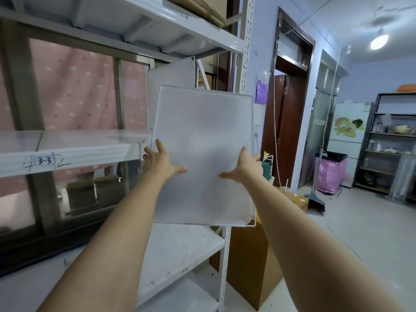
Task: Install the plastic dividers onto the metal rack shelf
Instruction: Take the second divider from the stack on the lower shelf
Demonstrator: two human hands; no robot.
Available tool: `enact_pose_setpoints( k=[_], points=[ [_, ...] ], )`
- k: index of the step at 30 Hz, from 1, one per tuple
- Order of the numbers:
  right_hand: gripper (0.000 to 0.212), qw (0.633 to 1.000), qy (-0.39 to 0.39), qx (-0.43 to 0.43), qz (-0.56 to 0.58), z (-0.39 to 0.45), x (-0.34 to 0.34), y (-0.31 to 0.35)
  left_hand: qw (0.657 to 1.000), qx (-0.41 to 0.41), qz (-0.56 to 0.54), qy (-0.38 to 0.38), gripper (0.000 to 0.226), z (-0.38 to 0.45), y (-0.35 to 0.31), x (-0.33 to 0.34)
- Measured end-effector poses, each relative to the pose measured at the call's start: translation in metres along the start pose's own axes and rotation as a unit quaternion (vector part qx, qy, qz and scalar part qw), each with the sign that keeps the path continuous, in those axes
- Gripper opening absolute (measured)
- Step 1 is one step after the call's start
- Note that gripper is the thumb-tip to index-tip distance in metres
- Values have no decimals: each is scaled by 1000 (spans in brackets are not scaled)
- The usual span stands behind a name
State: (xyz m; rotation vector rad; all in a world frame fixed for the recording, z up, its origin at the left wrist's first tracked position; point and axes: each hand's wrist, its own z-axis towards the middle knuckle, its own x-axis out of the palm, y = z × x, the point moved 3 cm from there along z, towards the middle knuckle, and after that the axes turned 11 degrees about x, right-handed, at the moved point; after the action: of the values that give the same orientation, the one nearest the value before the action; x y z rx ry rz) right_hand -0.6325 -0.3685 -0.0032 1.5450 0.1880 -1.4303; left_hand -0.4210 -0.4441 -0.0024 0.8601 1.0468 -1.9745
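On the front edge of the shelf [74, 154] to my left I read one label [44, 161]: a small white tag with "3-3" handwritten in dark ink. Pen marks flank the tag on the metal, short strokes and a tick-like line to its right, but they spell nothing. Higher up, on the front edge of the upper shelf [191, 25], there is a short handwritten mark [184, 16] that may be another shelf number; it is too small and blurred for me to read. The fridge [351, 131] across the room carries a small sticker near its top, its print too tiny to make out.
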Motion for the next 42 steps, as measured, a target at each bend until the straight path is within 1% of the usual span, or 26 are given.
enact_pose_setpoints(
  k=[4, 9, 14, 16, 20, 24, 28, 31, 36, 38, 42],
  points=[
    [111, 999, 11, -47, 7, 32, 5, 3, 999, -42, 18, -24, 124, 10, -8, 5],
    [119, 993, 42, -107, 4, 56, 9, 13, 993, -93, 44, -61, 125, 8, -9, 6],
    [113, 982, 77, -173, 19, 57, 19, 39, 982, -152, 65, -94, 124, -11, 3, -9],
    [114, 977, 87, -194, 13, 52, 25, 53, 977, -171, 71, -109, 126, -19, 11, -16],
    [115, 968, 101, -231, 14, 41, 34, 86, 968, -200, 78, -132, 122, -29, 28, -34],
    [114, 961, 104, -255, 21, 37, 42, 117, 962, -210, 84, -153, 119, -29, 47, -53],
    [117, 958, 103, -267, 22, 36, 49, 141, 958, -216, 94, -164, 121, -24, 62, -67],
    [110, 955, 107, -275, 29, 37, 55, 154, 956, -216, 95, -175, 120, -20, 73, -74],
    [92, 950, 110, -292, 30, 42, 61, 165, 950, -189, 92, -232, 128, -11, 88, -80],
    [92, 948, 101, -299, 28, 44, 65, 166, 949, -184, 80, -241, 131, -7, 91, -82],
    [96, 948, 106, -296, 41, 45, 77, 161, 950, -181, 60, -246, 133, -1, 95, -78]
  ],
)
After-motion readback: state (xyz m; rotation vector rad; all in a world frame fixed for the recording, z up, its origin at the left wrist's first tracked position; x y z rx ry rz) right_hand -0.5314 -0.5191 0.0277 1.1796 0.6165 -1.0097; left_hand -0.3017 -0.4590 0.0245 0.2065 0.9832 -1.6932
